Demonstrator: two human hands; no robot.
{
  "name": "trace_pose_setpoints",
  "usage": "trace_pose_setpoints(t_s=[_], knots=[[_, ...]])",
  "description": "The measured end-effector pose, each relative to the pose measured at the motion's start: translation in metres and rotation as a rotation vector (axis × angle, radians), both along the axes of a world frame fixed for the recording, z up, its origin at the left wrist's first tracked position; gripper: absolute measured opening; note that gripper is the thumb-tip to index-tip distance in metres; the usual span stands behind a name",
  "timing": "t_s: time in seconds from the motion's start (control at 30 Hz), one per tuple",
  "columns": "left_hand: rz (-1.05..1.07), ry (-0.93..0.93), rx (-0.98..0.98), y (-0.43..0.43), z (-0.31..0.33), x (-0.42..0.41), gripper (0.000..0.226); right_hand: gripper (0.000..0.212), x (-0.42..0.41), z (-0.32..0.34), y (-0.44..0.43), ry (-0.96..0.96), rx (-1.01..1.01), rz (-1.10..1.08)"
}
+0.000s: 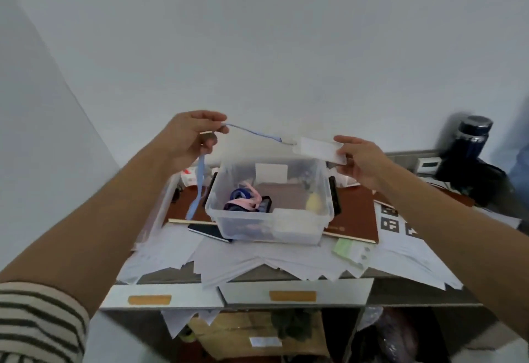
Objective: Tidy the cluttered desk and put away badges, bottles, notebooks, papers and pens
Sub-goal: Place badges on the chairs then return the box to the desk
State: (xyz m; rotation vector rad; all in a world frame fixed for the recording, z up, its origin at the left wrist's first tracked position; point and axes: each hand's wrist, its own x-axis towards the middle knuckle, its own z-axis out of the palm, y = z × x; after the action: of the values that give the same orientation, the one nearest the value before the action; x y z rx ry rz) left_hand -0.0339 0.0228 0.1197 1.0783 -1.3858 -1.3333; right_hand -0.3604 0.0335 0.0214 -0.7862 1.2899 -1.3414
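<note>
Both forearms reach forward and up over the desk, bare from the elbow, the left one coming out of a striped sleeve (37, 322). The left hand (190, 136) is raised above the left rear corner of the clear plastic box (249, 226), palm turned inward, its fingers curled. Thumb and fingertips pinch the pale blue lanyard (199, 179). From that pinch one stretch of strap hangs down in a loop beside the box's left wall, and the other runs nearly level to the right, drawn fairly straight across the gap between the hands.

That level stretch ends at the white badge (317, 149), which is held in the air above the box's rear right corner, lying roughly flat and tilted slightly down to the right. The right hand (362, 159) grips the badge's right end between thumb on top and fingers beneath, wrist a little lower than the left one.

Below, the box stands on a brown notebook (355, 214) and holds coiled pink and blue straps (243, 201) near its left side. Loose papers (257, 262) are spread along the desk's front edge, some overhanging it. A dark phone (210, 231) lies against the box's front left corner. A dark blue bottle (472, 136) stands at the far right by the wall, blurred.
</note>
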Motion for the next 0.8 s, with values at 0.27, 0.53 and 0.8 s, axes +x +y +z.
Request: trace_pose_setpoints(t_s=[0.27,0.53,0.8], knots=[[0.014,0.121,-0.101,-0.094,0.021,-0.032,0.029,0.035,-0.009,0.001,-0.059,-0.017,-0.003,-0.018],[0.073,0.139,0.009,-0.145,-0.004,-0.052,0.03,0.022,-0.015,0.009,-0.106,0.108,-0.001,0.07],[-0.046,-0.853,0.026,-0.143,-0.141,-0.033,0.018,0.036,0.006,-0.038,-0.113,0.696,0.186,0.74]])
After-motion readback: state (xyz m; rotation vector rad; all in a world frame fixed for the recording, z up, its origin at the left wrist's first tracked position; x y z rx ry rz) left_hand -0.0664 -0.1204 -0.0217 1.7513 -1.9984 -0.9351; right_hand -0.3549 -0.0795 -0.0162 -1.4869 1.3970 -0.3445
